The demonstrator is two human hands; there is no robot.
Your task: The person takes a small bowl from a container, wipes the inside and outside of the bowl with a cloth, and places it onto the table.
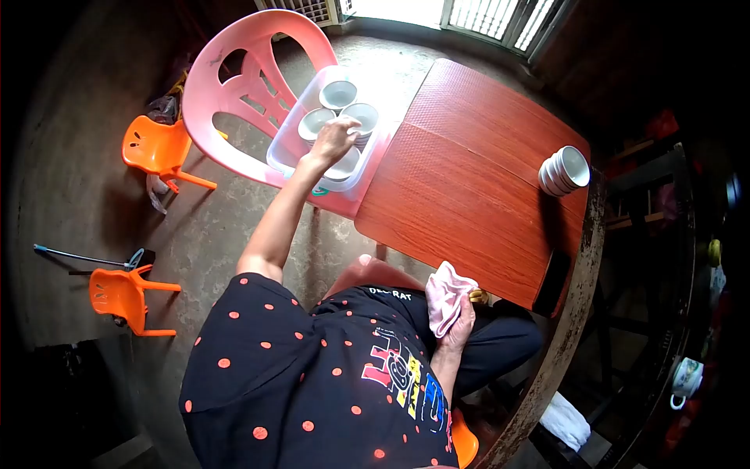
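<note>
My left hand (pixel 334 141) reaches into a clear plastic box (pixel 280 150), its fingers closed at the rim of a white bowl (pixel 361 117). More white bowls stand around it in the box, one at the far end (pixel 338 94) and another on the left (pixel 314 123). Below my wrist, a further bowl (pixel 344 166) is partly covered. Close to my lap, my right hand (pixel 458 327) is wrapped around a crumpled pink cloth (pixel 448 297). A stack of white bowls (pixel 564 170) lies tilted at the right side of the reddish wooden table (pixel 461 172).
The box rests on the seat of a pink plastic chair (pixel 209 94) against the table's left edge. Two small orange chairs (pixel 156 146) stand on the floor to the left. A worn wooden beam (pixel 574 313) runs along the right. A white towel (pixel 566 422) and a mug (pixel 687 378) are beyond it.
</note>
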